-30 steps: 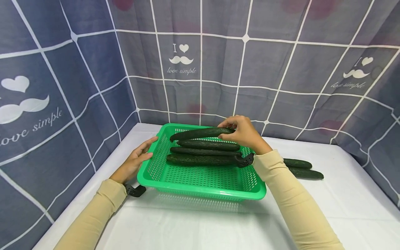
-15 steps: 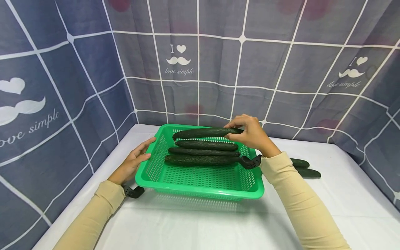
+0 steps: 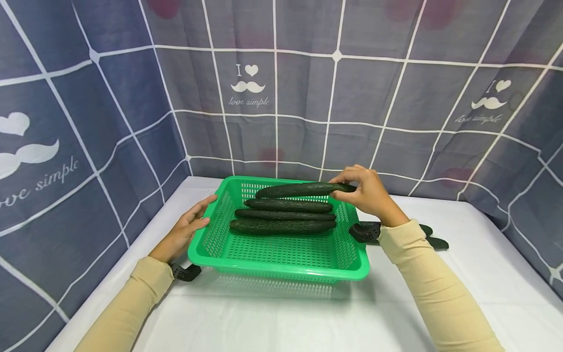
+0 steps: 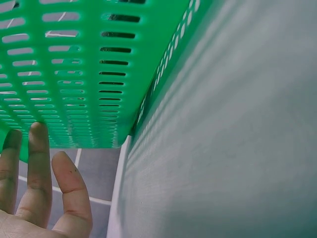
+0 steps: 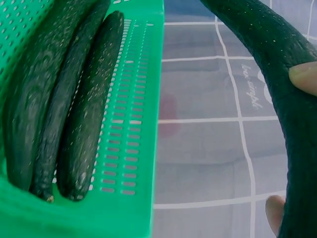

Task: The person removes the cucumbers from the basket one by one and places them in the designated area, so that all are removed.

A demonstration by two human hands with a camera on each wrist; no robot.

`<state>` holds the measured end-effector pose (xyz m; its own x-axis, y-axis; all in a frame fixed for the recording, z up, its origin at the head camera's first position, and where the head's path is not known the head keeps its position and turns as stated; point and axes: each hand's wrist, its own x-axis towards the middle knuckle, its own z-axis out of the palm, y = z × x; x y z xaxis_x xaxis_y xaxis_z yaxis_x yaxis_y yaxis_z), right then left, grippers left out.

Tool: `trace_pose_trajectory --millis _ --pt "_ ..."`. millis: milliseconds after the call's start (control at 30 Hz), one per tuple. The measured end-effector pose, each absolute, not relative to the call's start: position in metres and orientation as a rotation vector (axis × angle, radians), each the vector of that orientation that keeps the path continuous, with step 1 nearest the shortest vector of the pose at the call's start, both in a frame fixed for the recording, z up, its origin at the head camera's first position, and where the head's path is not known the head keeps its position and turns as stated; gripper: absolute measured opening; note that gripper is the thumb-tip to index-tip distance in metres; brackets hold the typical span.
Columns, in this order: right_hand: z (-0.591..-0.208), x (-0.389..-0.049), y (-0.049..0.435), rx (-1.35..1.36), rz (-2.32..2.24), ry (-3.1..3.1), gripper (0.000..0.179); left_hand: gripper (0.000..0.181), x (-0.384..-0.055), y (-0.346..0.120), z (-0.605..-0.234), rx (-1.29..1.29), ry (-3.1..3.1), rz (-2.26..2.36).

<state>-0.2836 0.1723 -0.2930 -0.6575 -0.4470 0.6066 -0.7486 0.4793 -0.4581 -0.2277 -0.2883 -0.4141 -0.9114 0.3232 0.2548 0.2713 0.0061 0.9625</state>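
A green plastic basket (image 3: pixel 277 270) stands on the white table with three dark green cucumbers (image 3: pixel 281 226) lying side by side in it. My right hand (image 3: pixel 365 193) grips another cucumber (image 3: pixel 299 190) by its right end, above the back of the basket. In the right wrist view this held cucumber (image 5: pixel 282 69) runs down the right side, with a thumb and a fingertip against it. My left hand (image 3: pixel 184 230) is at the basket's left side with its fingers extended. In the left wrist view these fingers (image 4: pixel 38 163) reach up to the slotted basket wall (image 4: pixel 64 89).
Two more cucumbers (image 3: pixel 437 243) lie on the table (image 3: pixel 484 274) to the right, partly hidden behind my right forearm. A grey-blue checked curtain (image 3: pixel 308 98) rises behind the table and on both sides.
My right hand has moved right with the cucumber, drawing it across the back of the basket. The left hand stays at the basket's side. The whole view has shifted slightly.
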Motion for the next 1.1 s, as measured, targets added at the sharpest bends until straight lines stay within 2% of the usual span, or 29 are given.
trace_pose_trajectory --millis 533,1100 --pt "-0.311 -0.282 0.209 0.954 1.040 -2.235 0.024 0.062 -0.230 -0.289 -0.416 0.660 2.222 2.063" --pt "-0.327 -0.274 0.256 0.829 1.132 -2.256 0.020 0.060 -0.227 -0.288 -0.416 0.730 2.164 2.092"
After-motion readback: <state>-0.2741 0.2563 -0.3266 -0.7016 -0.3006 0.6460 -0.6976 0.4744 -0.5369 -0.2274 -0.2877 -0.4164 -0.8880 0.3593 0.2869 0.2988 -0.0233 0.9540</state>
